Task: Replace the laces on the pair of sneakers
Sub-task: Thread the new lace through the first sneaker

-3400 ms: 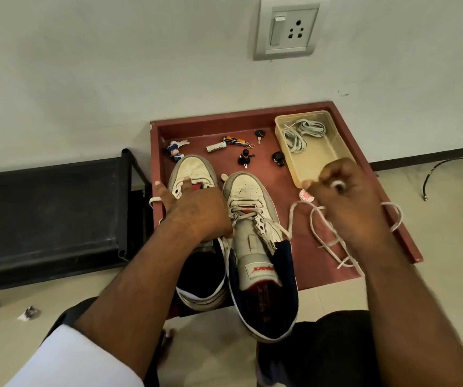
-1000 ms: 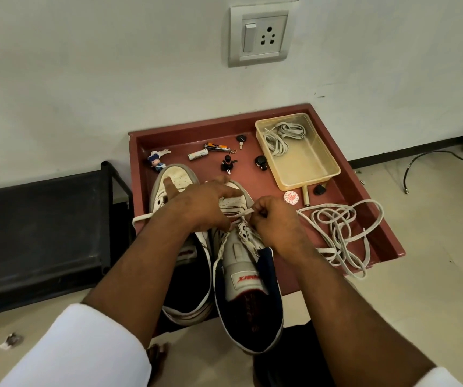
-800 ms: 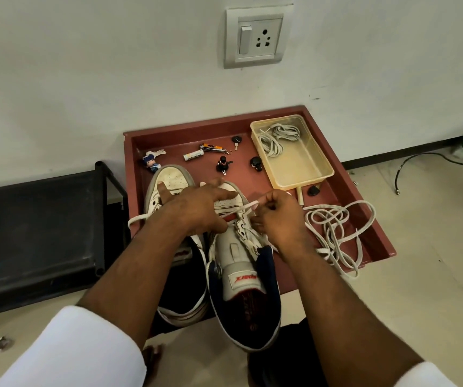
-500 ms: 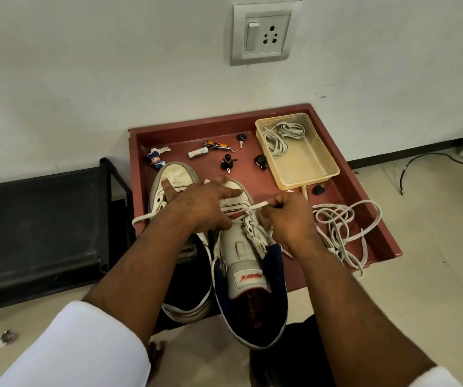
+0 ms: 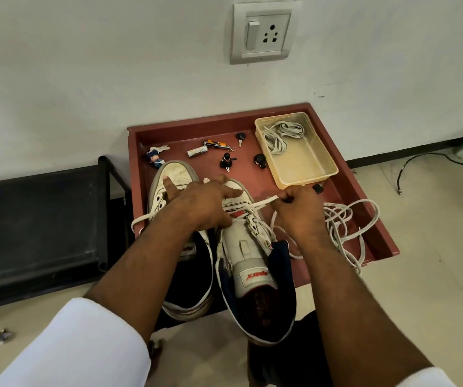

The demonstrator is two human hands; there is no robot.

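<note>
Red surface (image 5: 168, 132) carries both sneakers; left hand (image 5: 202, 206), fingers spread, hides the right sneaker's (image 5: 249, 252) lower eyelets, right hand (image 5: 300, 210) pinching its lace (image 5: 263, 203).

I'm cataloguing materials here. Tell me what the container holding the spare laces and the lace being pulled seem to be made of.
Container: seemingly translucent, yellowish plastic with a glossy finish; the red tray shows through its walls. Lace pinched by the right hand: apparently flat woven fabric, off-white and matte; it bends limply.
</note>
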